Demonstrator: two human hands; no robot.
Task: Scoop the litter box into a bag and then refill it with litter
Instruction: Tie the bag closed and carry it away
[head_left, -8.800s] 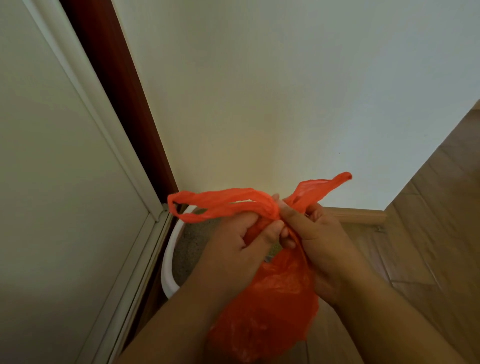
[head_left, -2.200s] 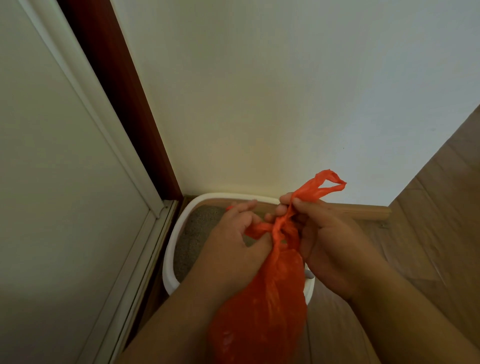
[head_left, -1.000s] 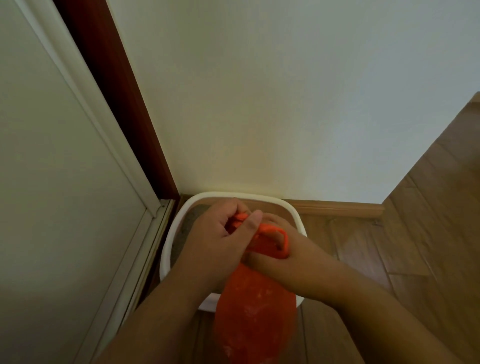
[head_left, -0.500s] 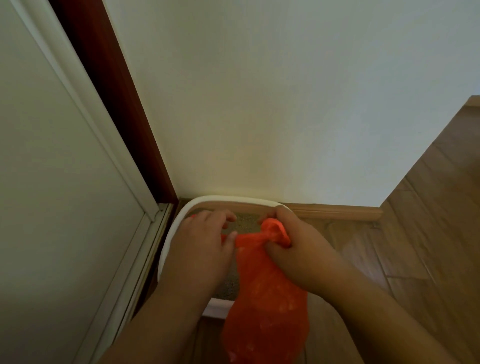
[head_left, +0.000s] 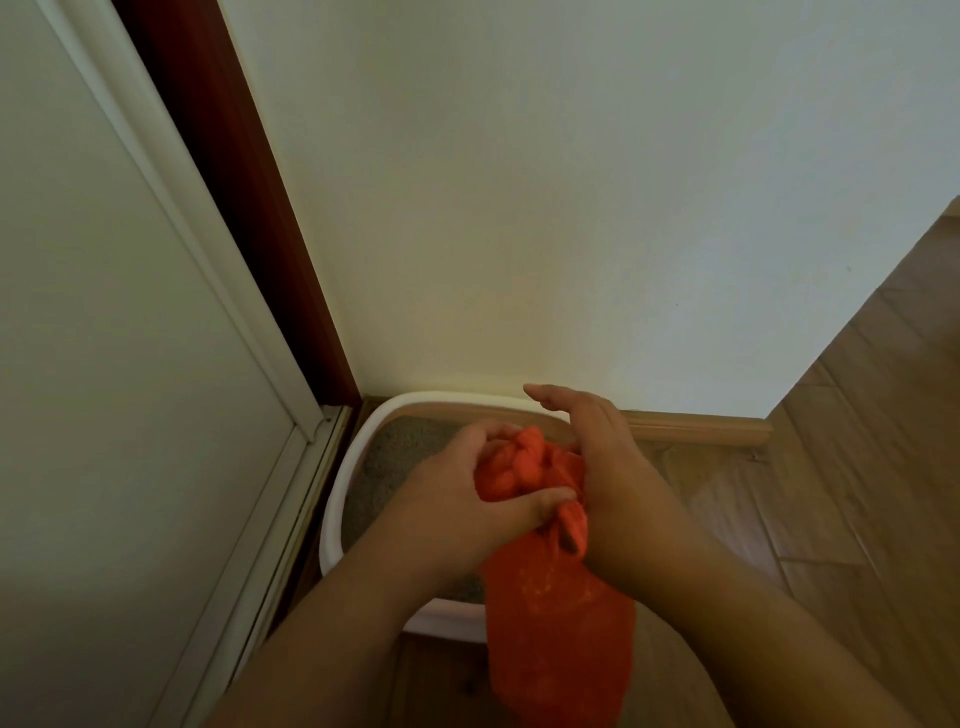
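An orange plastic bag hangs in front of me, its top bunched into a knot. My left hand grips the knotted top, thumb across the bag's neck. My right hand lies against the right side of the knot with its fingers straight and pointing left. Below and behind them sits a white litter box holding grey litter, pushed into the corner of the room. The bag and my arms hide the box's right half.
A white wall stands right behind the box, with a wooden skirting board at its foot. A white door panel and dark red frame close off the left. Wooden floor stretches to the right.
Both hands were knotting the bag's handles, which stuck up earlier. Now the handles are bunched into the knot, my left hand holds it, and my right hand's fingers have straightened.
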